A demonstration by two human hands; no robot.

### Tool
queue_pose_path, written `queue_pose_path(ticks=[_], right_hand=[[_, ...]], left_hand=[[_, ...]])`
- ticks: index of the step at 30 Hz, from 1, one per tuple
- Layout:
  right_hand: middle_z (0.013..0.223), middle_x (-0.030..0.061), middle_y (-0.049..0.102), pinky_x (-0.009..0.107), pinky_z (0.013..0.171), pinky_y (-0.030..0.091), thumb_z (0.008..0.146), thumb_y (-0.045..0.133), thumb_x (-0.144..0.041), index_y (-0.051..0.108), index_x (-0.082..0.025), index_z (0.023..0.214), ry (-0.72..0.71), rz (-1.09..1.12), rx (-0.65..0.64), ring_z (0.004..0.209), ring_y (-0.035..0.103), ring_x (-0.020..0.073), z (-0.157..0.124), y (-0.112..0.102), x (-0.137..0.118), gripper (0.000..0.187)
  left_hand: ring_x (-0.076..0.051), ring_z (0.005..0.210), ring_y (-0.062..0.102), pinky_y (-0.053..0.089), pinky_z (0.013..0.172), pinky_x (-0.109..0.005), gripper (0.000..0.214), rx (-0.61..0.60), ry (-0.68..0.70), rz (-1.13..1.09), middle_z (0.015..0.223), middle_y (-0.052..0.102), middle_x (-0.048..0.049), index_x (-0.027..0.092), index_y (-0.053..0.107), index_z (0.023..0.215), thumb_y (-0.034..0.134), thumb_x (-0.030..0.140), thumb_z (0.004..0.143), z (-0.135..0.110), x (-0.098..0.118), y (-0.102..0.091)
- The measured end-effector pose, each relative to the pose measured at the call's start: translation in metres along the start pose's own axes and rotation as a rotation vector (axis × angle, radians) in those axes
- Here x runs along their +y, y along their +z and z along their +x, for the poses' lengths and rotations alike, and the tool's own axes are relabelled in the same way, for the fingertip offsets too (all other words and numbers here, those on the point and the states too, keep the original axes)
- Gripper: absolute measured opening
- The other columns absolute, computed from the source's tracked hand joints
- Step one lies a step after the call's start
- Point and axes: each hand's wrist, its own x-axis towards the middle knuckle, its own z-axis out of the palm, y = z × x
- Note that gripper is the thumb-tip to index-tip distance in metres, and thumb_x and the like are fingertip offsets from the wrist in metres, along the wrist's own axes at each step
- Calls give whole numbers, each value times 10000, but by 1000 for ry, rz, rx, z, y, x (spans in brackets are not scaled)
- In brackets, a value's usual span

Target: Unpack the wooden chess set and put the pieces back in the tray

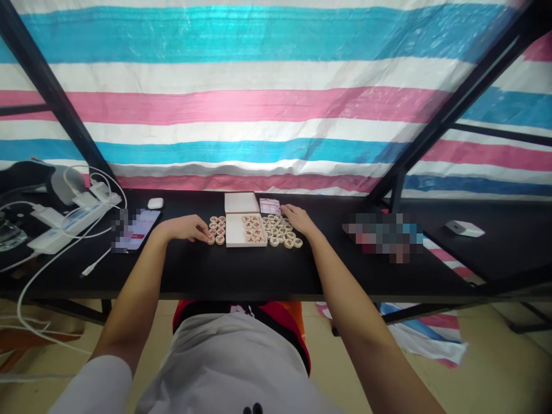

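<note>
My left hand [192, 227] is at the left group of xiangqi pieces [221, 232], its thumb and fingers closed on the edge of a front-left piece. These round wooden pieces with red characters stand in two columns. Just right of them lies an open white box [234, 231], its right half holding several red-character pieces [252, 227] and its lid [240, 202] folded back. On the far side of a loose cluster of dark-character pieces [280, 231], my right hand [296, 217] rests with fingers loosely extended, the fingertips touching the cluster's edge.
A small printed paper [269, 206] lies behind the cluster. To the left are a phone [137, 231], a white earbud case [156, 203], a power strip [71, 227] and cables. A blurred-out item [383, 236] sits right on the black table [241, 273]. A striped sheet hangs behind.
</note>
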Motion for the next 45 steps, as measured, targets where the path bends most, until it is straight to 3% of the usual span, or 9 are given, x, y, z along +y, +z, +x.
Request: queue_pose_path(ticks=[4, 7, 11, 14, 21, 25, 29, 37, 45], right_hand=[[973, 64, 685, 291, 819, 399, 900, 334, -456, 652, -201, 923, -5, -2, -4, 889, 586, 207, 0, 0, -1, 409], [964, 62, 684, 286, 811, 399, 900, 332, -457, 652, -200, 913, -9, -2, -5, 881, 586, 205, 1, 0, 0, 411], [943, 60, 685, 281, 797, 401, 901, 331, -460, 657, -196, 904, -12, -11, -7, 864, 587, 202, 2, 1, 2, 420], [933, 55, 686, 279, 795, 402, 900, 337, -459, 659, -195, 908, -18, -13, -11, 859, 588, 197, 2, 1, 3, 417], [946, 56, 688, 281, 796, 404, 905, 348, -447, 662, -197, 930, -19, -11, -13, 868, 591, 198, 4, 2, 4, 402], [944, 56, 685, 286, 804, 398, 905, 347, -442, 661, -198, 929, -9, -30, -3, 874, 588, 202, 5, 2, 4, 399], [942, 57, 690, 295, 813, 401, 904, 341, -453, 663, -195, 900, -11, -8, 28, 867, 593, 204, 4, 4, 2, 413], [1050, 68, 696, 339, 935, 400, 892, 356, -524, 696, -187, 942, 15, 237, 50, 1023, 603, 230, 5, 16, -4, 481], [1122, 115, 673, 363, 987, 420, 849, 417, -606, 701, -148, 987, 59, 627, 54, 1083, 603, 237, 12, 27, 4, 556]], left_hand=[[-189, 708, 574, 431, 624, -260, 465, 130, 54, 116, 747, 630, -25, 179, 672, 854, 720, 547, 573, 4, -3, -1], [-277, 1053, 552, 434, 848, -316, 797, 250, 88, 190, 1175, 586, -93, 219, 538, 1236, 737, 556, 542, 8, -2, 3], [-351, 1399, 143, 248, 1073, -420, 1193, 229, 73, 259, 1541, 129, -163, 243, 149, 1479, 758, 566, 505, 16, 3, 14], [-332, 1420, 5, 180, 1107, -443, 1259, 181, 54, 267, 1551, 24, -171, 229, 54, 1491, 767, 556, 506, 23, 6, 21], [-349, 1409, 106, 233, 1109, -441, 1235, 235, 132, 193, 1557, 60, -133, 241, 111, 1490, 781, 552, 501, 29, 3, 24], [-305, 1317, 370, 336, 1060, -395, 881, 340, 193, 29, 1509, 275, -99, 251, 218, 1473, 586, 581, 743, 35, 6, 28], [-278, 1275, 425, 318, 1064, -392, 600, 546, 162, 14, 1401, 454, -116, 166, 430, 1367, 334, 532, 902, 49, 9, 36], [-285, 1265, 432, 310, 1048, -390, 680, 663, 70, -50, 1346, 482, -204, 49, 362, 1387, 304, 525, 905, 65, 10, 49], [-278, 1267, 426, 310, 1047, -392, 656, 718, 88, -117, 1332, 492, -185, 101, 362, 1392, 310, 529, 898, 76, 7, 58]])
